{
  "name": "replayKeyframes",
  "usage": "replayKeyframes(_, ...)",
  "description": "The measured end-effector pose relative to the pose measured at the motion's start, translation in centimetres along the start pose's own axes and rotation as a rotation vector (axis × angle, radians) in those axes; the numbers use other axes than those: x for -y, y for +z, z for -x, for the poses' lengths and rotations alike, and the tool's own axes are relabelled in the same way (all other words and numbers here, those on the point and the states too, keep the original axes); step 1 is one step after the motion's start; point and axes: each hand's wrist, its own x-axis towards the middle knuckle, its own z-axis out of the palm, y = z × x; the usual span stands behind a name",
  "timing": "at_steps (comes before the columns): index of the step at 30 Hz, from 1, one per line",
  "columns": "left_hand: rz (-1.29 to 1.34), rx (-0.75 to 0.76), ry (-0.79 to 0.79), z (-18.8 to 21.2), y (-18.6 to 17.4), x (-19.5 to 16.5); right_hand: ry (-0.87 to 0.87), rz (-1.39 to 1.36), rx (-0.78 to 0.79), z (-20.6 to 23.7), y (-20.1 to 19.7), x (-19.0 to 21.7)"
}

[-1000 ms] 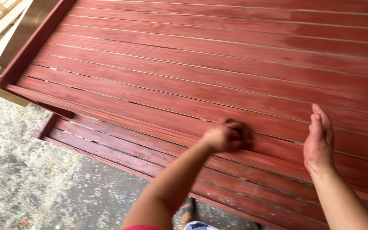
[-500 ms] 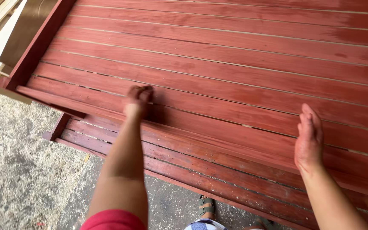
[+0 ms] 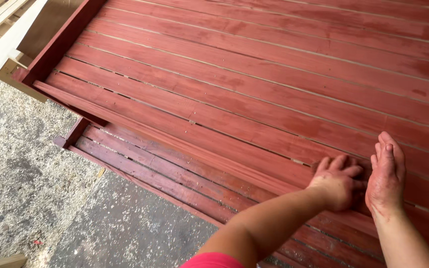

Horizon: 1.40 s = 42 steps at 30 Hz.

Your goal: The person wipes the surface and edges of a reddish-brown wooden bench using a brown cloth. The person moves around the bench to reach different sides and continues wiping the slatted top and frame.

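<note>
Fingers, left hand: the left hand (image 3: 337,179) is curled, with the fingers bent and pressed down on the red wooden panel (image 3: 254,94). If something small is under the palm, it cannot be seen.
Fingers, right hand: the right hand (image 3: 386,177) is flat and stands on its edge, fingers straight and close together, pointing to 12 o'clock. It holds nothing.
Hands together: the two hands are just beside each other, the left at 9 o'clock of the right, maybe touching at the knuckles.
Panel: it is made of long red-painted slats with thin gaps between, and it fills the picture from 10 o'clock to 4 o'clock. Both hands rest on its lower part, at about 4 o'clock of the view.
Lower rail: a thicker red rail (image 3: 140,125) runs diagonally from 9 o'clock toward the hands.
Ground: the grey concrete floor (image 3: 31,188) lies at 7 o'clock, with light dust on it.
Pale boards: some unpainted boards (image 3: 1,34) are at 10 o'clock, well apart from the hands.
Sleeve: a pink sleeve (image 3: 213,260) is at 6 o'clock.
</note>
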Motion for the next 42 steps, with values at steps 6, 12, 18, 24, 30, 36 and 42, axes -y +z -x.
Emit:
replayKeyframes(6,0.011,-0.098,-0.066,0.0,-0.9,4.8,0.009,0.042,0.007,-2.4,0.9,-0.5)
replayKeyframes(12,0.030,-0.408,-0.291,3.7,-1.3,23.3,0.017,-0.001,0.042,-4.7,8.1,-1.7)
replayKeyframes(18,-0.061,-0.592,-0.671,9.6,-7.8,45.2,0.059,0.029,-0.039,-5.8,14.7,-2.0)
replayKeyframes(24,-0.153,-0.793,-0.928,6.9,-10.4,49.9,0.050,-0.016,-0.167,-7.0,17.9,-3.1)
replayKeyframes(30,0.139,-0.564,-0.334,-1.5,-6.1,36.3,0.098,0.045,-0.283,-6.2,14.4,-3.8)
replayKeyframes(36,-0.092,0.168,0.086,-11.7,-3.2,16.5,0.073,0.060,-0.339,-7.2,9.8,-2.9)
replayKeyframes(42,0.141,-0.263,0.237,-14.3,-1.7,14.5,0.073,0.065,-0.358,-8.9,7.9,-3.5)
